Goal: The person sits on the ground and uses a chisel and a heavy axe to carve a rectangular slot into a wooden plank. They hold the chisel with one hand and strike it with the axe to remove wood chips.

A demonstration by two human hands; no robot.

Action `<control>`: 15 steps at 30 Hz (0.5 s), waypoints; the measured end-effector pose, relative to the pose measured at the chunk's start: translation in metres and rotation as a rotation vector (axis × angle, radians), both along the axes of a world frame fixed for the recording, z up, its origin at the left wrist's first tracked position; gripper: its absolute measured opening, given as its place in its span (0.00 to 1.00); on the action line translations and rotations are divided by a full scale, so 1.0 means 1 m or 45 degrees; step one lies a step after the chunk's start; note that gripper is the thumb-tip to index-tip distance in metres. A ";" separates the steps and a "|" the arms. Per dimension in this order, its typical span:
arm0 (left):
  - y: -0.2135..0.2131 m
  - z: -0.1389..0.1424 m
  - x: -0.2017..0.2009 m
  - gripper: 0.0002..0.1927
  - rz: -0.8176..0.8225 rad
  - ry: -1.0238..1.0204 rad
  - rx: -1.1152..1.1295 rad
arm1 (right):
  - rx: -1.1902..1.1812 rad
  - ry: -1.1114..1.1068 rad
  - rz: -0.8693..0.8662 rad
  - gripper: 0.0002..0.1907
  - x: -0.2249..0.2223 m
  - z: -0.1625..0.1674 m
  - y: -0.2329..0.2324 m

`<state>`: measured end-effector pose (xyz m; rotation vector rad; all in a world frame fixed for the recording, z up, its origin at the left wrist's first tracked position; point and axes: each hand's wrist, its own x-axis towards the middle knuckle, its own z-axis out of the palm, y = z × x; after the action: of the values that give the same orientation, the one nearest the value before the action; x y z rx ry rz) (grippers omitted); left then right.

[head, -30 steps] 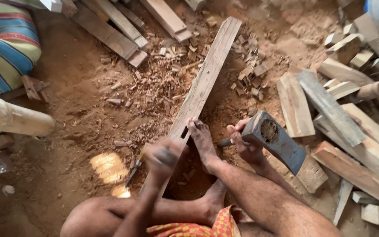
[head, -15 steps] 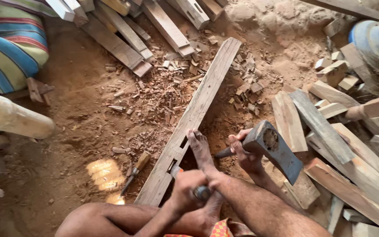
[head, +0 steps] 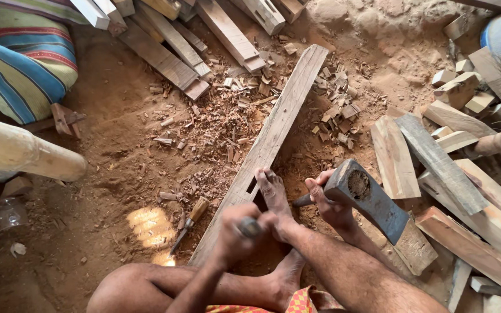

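Fingers of right hand [head: 329, 203] clamp heavy axe [head: 369, 200] beside plank [head: 273, 136]; left hand [head: 236, 235] grips probably a chisel [head: 249, 227].

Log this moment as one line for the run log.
left hand: grips chisel over plank | right hand: holds axe head raised | foot: pins plank | spare chisel: on dirt

The left hand [head: 236, 240] is blurring, covering the plank's [head: 273, 136] near end and most of its gripped tool [head: 250, 227]; the right hand [head: 329, 203] is hiding the axe [head: 369, 200] handle.
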<state>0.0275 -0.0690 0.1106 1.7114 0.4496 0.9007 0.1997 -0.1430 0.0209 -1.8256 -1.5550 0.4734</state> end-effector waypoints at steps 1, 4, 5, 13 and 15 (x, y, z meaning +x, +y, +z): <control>0.011 -0.006 -0.002 0.19 0.063 0.071 -0.009 | -0.191 0.194 -0.153 0.28 -0.003 0.005 0.003; 0.022 -0.016 0.003 0.21 0.288 0.100 -0.155 | -0.538 0.679 -0.529 0.24 -0.010 0.011 0.014; 0.014 -0.018 0.008 0.18 0.105 -0.064 -0.082 | -0.501 0.778 -0.600 0.23 -0.009 0.008 0.017; -0.031 -0.022 0.010 0.16 -0.042 -0.095 0.197 | -0.499 -0.190 -0.336 0.19 0.016 -0.065 0.023; 0.003 -0.016 0.002 0.15 0.128 -0.005 0.095 | -0.472 -0.024 -0.342 0.19 0.009 -0.066 0.014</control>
<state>0.0296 -0.0660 0.0949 1.7670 0.5087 1.0041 0.2084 -0.1287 -0.0453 -2.2860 -1.2666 0.6498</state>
